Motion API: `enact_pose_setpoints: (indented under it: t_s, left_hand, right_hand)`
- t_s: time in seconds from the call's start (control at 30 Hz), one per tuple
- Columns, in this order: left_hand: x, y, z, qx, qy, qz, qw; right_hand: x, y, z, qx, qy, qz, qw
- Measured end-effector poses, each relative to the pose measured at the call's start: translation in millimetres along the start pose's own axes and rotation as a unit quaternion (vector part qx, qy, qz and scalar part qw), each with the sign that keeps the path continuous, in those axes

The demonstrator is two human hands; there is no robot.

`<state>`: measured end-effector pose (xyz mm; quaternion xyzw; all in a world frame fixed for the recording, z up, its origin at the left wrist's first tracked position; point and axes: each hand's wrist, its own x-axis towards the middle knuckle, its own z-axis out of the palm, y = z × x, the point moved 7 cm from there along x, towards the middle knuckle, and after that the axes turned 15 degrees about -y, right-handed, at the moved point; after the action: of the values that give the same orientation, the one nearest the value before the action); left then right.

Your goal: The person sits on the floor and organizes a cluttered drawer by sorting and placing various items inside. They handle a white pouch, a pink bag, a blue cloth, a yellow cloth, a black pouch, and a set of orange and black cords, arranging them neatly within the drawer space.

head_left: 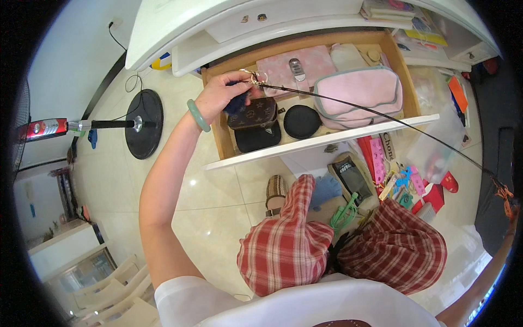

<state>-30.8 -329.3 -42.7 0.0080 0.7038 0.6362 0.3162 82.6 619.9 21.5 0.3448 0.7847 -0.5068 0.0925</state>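
Black and thin, a cord (381, 113) runs nearly straight from upper centre to the far right edge, slanting down across the open drawer (327, 143) and above the things on the floor. At its upper end hang gold-coloured metal rings (255, 78) and a fluffy dark blue pompom (236, 103); its lower end breaks into an orange tassel (502, 192). The left hand (224, 94), with a green bangle (199, 115) at its wrist, pinches the ringed end over the drawer's left part. The right hand (513, 211) is beside the tassel, so small and cut by the rim that I cannot tell how its fingers close. Below the cord, the wooden-sided, white-fronted drawer holds a pink pouch (357, 92) with grey piping, a brown patterned case (253, 113) and a round black case (302, 121). Pale, glossy tiles (210, 188) make up the floor, where a coiled green cable (344, 215) lies near the person's red plaid trousers (283, 248). A white cabinet (190, 46) spans the top, and a round black stand base (144, 136) is on the left.
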Motion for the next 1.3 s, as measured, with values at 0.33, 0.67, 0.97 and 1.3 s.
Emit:
enact_pose_setpoints:
  t_s: [0.33,0.67,0.97,1.3]
  left_hand:
    - [2,24,0,0.049,0.001,0.081,0.995]
    - [3,51,45,-0.218,-0.087,0.127,0.964]
    - [-9,63,72,-0.319,-0.121,0.151,0.928]
    - [-11,43,58,-0.195,-0.098,0.125,0.968]
  right_hand:
    - [19,-25,17,-0.095,-0.135,0.095,0.982]
    - [-117,-209,399,-0.354,-0.324,-0.367,0.797]
    - [-213,-261,629,-0.178,-0.499,-0.403,0.746]
    - [-214,-258,646,-0.070,-0.523,-0.350,0.774]
